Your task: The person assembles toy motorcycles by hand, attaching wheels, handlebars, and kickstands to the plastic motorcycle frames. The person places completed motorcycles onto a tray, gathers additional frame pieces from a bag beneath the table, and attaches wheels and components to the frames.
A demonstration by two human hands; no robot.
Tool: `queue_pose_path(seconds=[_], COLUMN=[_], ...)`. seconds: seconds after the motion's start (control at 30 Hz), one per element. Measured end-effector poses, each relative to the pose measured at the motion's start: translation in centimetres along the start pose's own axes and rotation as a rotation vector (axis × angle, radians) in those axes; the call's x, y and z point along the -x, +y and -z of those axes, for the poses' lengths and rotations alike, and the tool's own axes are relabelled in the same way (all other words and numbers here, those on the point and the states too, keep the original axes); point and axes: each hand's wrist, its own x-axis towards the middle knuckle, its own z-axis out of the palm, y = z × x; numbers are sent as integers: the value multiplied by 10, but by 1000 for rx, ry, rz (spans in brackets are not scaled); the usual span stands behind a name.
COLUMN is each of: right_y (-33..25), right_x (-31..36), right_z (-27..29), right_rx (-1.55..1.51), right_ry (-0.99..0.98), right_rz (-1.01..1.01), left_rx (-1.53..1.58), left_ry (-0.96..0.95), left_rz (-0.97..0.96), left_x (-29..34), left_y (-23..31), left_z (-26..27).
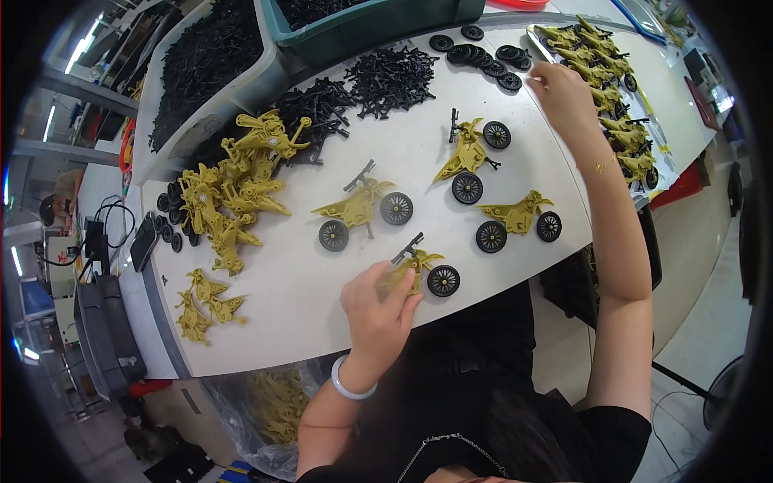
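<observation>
My left hand (377,312) grips a yellow toy motorbike (419,259) by its body near the table's front edge. This bike has black handlebars and one black wheel (444,281) showing at its right end; my fingers cover its other end. My right hand (562,95) is stretched out to the far right, fingers curled together beside a group of loose black wheels (509,81). Whatever is between those fingertips is hidden. Between the hands lie a two-wheeled bike with handlebars (465,158), a two-wheeled bike without visible handlebars (515,216), and another with handlebars (354,208).
Yellow bike bodies (229,193) are heaped at the left, with small black wheels (173,211) and a phone (144,241) beside them. Black handlebar parts (390,80) lie before a white bin (278,68) and a green bin (378,34). A tray of bikes (656,121) stands far right.
</observation>
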Motion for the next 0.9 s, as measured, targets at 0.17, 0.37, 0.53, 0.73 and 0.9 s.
queue_pose_path(seconds=[0.17, 0.37, 0.53, 0.73, 0.9], right_y=[73, 83, -41, -109, -115], right_x=[-1, 15, 100, 199, 212], right_z=[-41, -21, 25, -10, -22], right_rx=[103, -145, -618, -659, -633], right_ry=[-105, -140, -176, -217, -88], right_rz=[-119, -126, 22, 343, 397], left_rx=[-67, 21, -39, -111, -170], left_ry=[4, -8, -6, -8, 10], left_rz=[21, 27, 54, 69, 71], left_x=[1, -5, 0, -5, -5], left_y=[0, 4, 3, 10, 12], left_z=[-1, 3, 3, 2, 0])
